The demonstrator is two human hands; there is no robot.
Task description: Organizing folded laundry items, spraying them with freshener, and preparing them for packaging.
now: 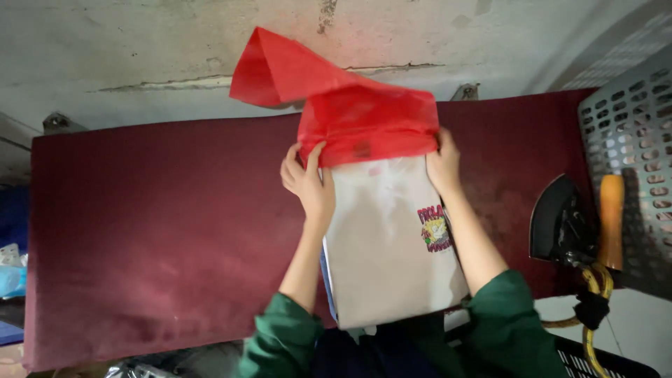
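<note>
A folded white garment (388, 245) with a small printed cartoon emblem lies lengthwise over the dark red padded board (154, 231). Its far end is inside a thin red bag (367, 122), whose loose flap sticks up to the left. My left hand (308, 183) pinches the bag's mouth at the garment's left edge. On the right edge my right hand (444, 164) grips the bag's mouth likewise. Both forearms reach out of green sleeves at the bottom of the view.
A black flat iron (560, 224) with an orange handle (611, 220) stands at the board's right end, its yellow cord (595, 308) hanging down. A grey perforated crate (630, 140) is at the far right. A stained pale wall (140, 49) runs behind the board.
</note>
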